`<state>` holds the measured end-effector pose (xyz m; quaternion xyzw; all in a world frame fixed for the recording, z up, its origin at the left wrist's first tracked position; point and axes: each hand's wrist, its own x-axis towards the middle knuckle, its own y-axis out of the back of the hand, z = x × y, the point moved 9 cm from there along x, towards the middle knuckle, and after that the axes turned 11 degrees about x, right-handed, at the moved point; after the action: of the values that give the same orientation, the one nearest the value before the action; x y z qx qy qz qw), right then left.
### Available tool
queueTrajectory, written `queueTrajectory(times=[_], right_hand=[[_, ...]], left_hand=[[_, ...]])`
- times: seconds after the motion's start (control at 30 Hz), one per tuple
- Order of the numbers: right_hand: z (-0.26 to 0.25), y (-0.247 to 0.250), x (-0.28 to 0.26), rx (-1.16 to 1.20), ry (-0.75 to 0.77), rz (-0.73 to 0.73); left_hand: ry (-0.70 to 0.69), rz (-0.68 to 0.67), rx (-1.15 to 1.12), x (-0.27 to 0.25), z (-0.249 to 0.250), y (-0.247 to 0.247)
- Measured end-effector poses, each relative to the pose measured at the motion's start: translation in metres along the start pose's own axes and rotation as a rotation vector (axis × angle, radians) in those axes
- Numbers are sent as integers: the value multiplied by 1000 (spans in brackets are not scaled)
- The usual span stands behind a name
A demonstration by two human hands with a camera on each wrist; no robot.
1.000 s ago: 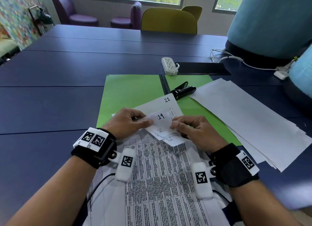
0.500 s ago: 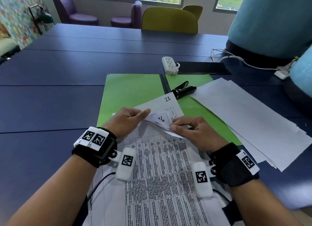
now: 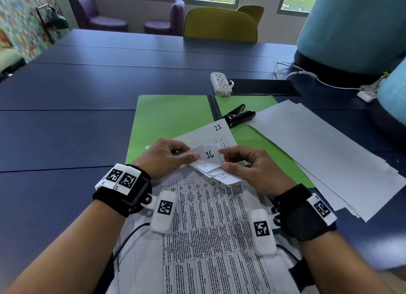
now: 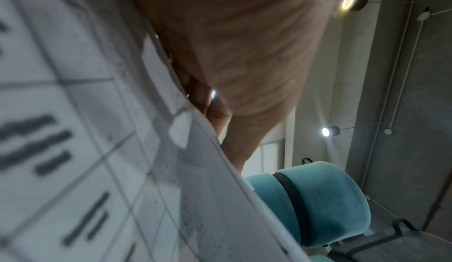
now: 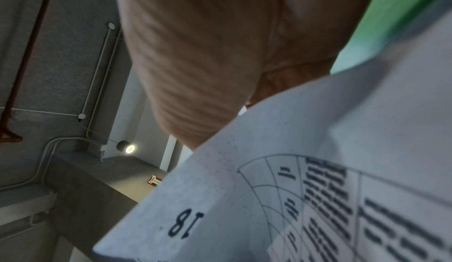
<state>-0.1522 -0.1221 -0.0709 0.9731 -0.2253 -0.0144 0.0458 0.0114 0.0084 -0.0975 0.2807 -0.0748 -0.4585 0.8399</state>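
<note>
left hand (image 3: 167, 156) pinches the lifted corner from the left, thumb on top, fingers curled under. right hand (image 3: 246, 166) pinches the same fanned corners from the right, thumb tip on the lower sheets, other fingers curled behind. both hands hold paper, neither is free.

the stack of white printed paper sheets (image 3: 208, 217) lies flat between the forearms, with black table grids, dense text and handwritten numbers at the corners. only the far corners are raised and fanned. the top raised corner reads 16 (image 3: 208, 155), and the right wrist view shows a corner reading 18 (image 5: 186, 223). a flat sheet marked 21 (image 3: 217, 128) sticks out behind the hands.

the far end of the stack overlaps a bright green paper folder (image 3: 171, 118). its near end runs out of frame at the bottom. a black stapler (image 3: 239, 117) sits on the folder just past sheet 21. a loose pile of plain white paper (image 3: 318, 153) lies near the right hand, apart from it. a white power strip (image 3: 220, 83) is well beyond. the dark blue table (image 3: 66, 129) is open to the left of the left hand.
</note>
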Motion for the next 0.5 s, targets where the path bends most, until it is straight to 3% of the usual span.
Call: queueTrajectory(times=[0.5], right_hand=[[-1, -10, 0, -72, -29, -97]], left_hand=[[-44, 72, 16, 1, 3, 2]])
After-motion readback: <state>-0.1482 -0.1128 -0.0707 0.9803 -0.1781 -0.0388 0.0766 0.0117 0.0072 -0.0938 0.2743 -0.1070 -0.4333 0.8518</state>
